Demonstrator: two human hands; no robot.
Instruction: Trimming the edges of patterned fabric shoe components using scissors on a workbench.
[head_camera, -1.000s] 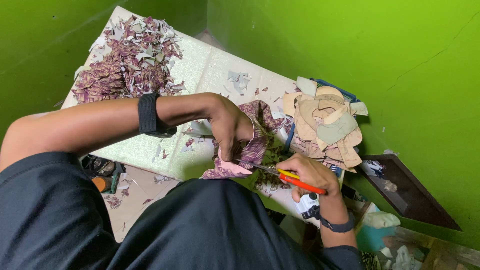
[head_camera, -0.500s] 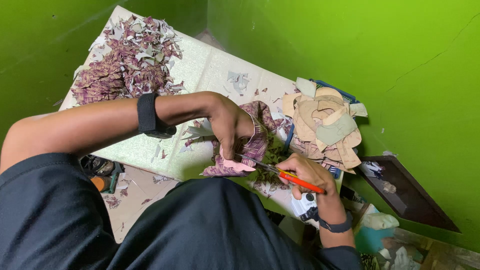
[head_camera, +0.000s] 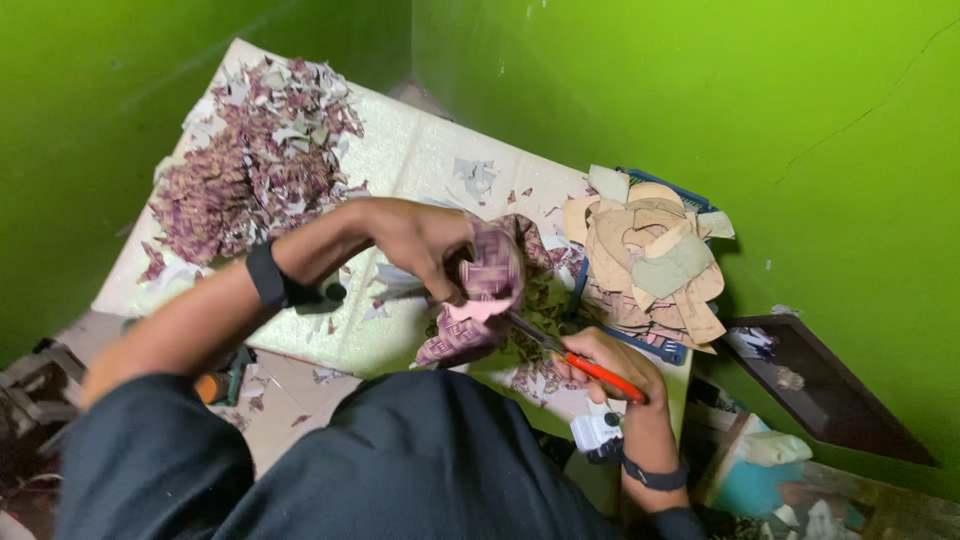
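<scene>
Scrap heap (head_camera: 255, 150), purple-and-white offcuts, fills upper left of frame on the pale worktop (head_camera: 420, 160). Lower left, near frame edge, an orange-and-green tool (head_camera: 222, 382) lies half hidden below the worktop edge. Left hand (head_camera: 425, 245), w/ black wristband (head_camera: 268, 275) on the forearm, sits at frame centre, fingers curled and pinching the patterned purple piece (head_camera: 485, 285), which hangs folded over the worktop's near edge. Piece looks thin, light, floppy, prob. fabric-backed sheet: it droops where unsupported, so best held close to the cut line, pinched flat betw. thumb and fingers, as it is here. Not fragile, but likely to slip or buckle if held far from the blades. Right of centre, scissors (head_camera: 570, 355) w/ orange handles run up-left into the piece; right hand (head_camera: 610, 370) is closed round the handles, lower right of centre. Upper right, a stack of tan cut shapes (head_camera: 645, 260) rests on a blue tray (head_camera: 660, 345); far right, a dark tray (head_camera: 820, 395) on the floor against the green wall (head_camera: 800, 120).

Vs. half a sec ago: left hand has rolled more over the piece, lifting and folding it higher; scissors sit in about the same spot.
</scene>
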